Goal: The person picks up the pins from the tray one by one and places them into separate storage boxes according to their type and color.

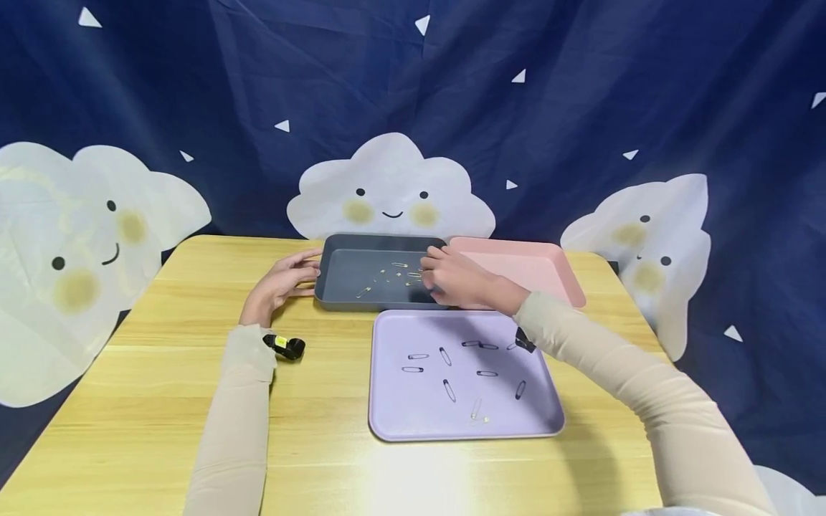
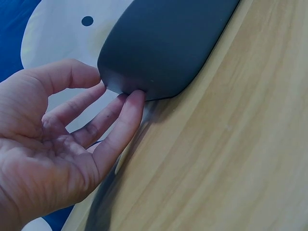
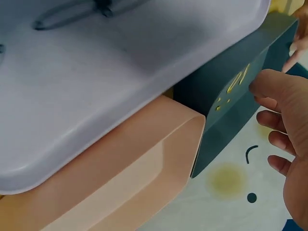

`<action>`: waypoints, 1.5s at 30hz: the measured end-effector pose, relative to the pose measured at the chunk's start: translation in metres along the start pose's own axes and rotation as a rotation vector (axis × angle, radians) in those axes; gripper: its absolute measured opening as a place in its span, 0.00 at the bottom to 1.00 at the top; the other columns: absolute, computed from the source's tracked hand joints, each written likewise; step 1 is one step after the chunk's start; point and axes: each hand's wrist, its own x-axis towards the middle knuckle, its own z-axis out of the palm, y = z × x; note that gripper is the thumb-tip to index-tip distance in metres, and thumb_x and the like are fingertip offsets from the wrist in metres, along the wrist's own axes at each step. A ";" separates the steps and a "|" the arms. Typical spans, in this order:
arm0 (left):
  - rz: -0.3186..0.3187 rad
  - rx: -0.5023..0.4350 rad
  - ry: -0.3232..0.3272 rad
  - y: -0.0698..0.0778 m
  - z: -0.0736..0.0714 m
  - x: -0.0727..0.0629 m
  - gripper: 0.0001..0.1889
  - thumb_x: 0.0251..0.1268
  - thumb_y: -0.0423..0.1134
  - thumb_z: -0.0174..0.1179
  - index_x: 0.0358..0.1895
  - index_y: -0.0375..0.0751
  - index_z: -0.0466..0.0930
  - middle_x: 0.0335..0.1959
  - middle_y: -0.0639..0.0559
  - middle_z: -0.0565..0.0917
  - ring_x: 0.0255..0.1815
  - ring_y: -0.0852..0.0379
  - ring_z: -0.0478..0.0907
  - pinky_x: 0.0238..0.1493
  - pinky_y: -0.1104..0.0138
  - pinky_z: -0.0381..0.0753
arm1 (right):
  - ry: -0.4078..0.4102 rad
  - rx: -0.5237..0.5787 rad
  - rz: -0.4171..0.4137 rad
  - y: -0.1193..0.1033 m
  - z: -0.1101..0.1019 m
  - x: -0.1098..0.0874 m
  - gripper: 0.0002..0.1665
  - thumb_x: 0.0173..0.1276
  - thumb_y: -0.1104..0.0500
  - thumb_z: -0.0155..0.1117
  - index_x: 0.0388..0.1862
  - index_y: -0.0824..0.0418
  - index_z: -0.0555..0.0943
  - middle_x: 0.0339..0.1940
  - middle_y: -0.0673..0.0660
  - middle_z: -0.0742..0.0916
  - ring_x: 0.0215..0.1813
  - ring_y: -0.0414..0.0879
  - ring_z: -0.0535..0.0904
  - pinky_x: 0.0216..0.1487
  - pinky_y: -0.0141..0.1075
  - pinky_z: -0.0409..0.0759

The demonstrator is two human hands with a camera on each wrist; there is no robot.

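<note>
Right fingers [image 1: 432, 262] over gray tray [image 1: 345, 279]; grip unclear

Dark-grey rectangular tray [image 1: 345, 276]: smooth matt plastic. Pink rectangular tray [image 1: 525, 269]: likewise. Lavender rectangular tray [image 1: 406, 412]: smooth plastic, faint sheen. Gold-coloured safety pins [image 1: 363, 292]: shiny metal. Black safety pins [image 1: 444, 356]: dark metal. Yellow wood-grain bench [image 1: 161, 387]: smooth, glossy. Navy cloud-printed backdrop [image 1: 361, 79]: creased cloth.

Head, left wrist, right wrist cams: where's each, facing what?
Head: on head, faces forward and down at purple tray; shows left hand, right hand, sleeves.
Left wrist: on that wrist, faces gray tray; shows left hand.
Right wrist: on that wrist, faces pink tray; shows right hand, part of left hand.
Head, right wrist share all three trays.
</note>
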 end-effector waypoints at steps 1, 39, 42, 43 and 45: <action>-0.001 0.001 -0.002 0.000 0.000 0.000 0.34 0.78 0.34 0.51 0.82 0.50 0.53 0.75 0.36 0.63 0.58 0.56 0.78 0.52 0.65 0.86 | -0.001 0.014 -0.003 -0.002 -0.002 -0.003 0.06 0.55 0.62 0.74 0.26 0.55 0.83 0.36 0.52 0.81 0.42 0.51 0.67 0.44 0.42 0.66; -0.002 0.027 -0.007 0.002 -0.002 0.002 0.33 0.79 0.34 0.49 0.83 0.50 0.51 0.77 0.36 0.60 0.59 0.55 0.75 0.53 0.64 0.85 | -0.403 0.220 -0.130 -0.101 -0.013 -0.086 0.15 0.44 0.56 0.79 0.26 0.45 0.80 0.35 0.41 0.77 0.41 0.38 0.65 0.41 0.31 0.66; -0.003 0.027 -0.003 0.002 0.000 0.002 0.33 0.78 0.34 0.49 0.83 0.50 0.52 0.76 0.36 0.60 0.59 0.55 0.75 0.53 0.65 0.85 | -0.399 0.232 -0.138 -0.104 -0.013 -0.086 0.13 0.45 0.58 0.78 0.25 0.45 0.80 0.34 0.41 0.77 0.41 0.39 0.65 0.40 0.30 0.65; -0.004 0.026 -0.001 0.002 0.000 0.002 0.33 0.78 0.34 0.49 0.83 0.50 0.52 0.76 0.36 0.61 0.58 0.56 0.76 0.52 0.65 0.85 | -0.397 0.235 -0.136 -0.104 -0.013 -0.086 0.13 0.45 0.58 0.77 0.25 0.45 0.81 0.34 0.42 0.77 0.41 0.39 0.65 0.40 0.30 0.65; -0.003 0.024 0.000 0.002 0.000 0.002 0.33 0.78 0.34 0.50 0.83 0.49 0.52 0.76 0.35 0.61 0.58 0.57 0.76 0.51 0.66 0.85 | -0.385 0.239 -0.136 -0.105 -0.013 -0.085 0.12 0.46 0.60 0.76 0.24 0.46 0.81 0.34 0.42 0.77 0.41 0.39 0.65 0.40 0.30 0.64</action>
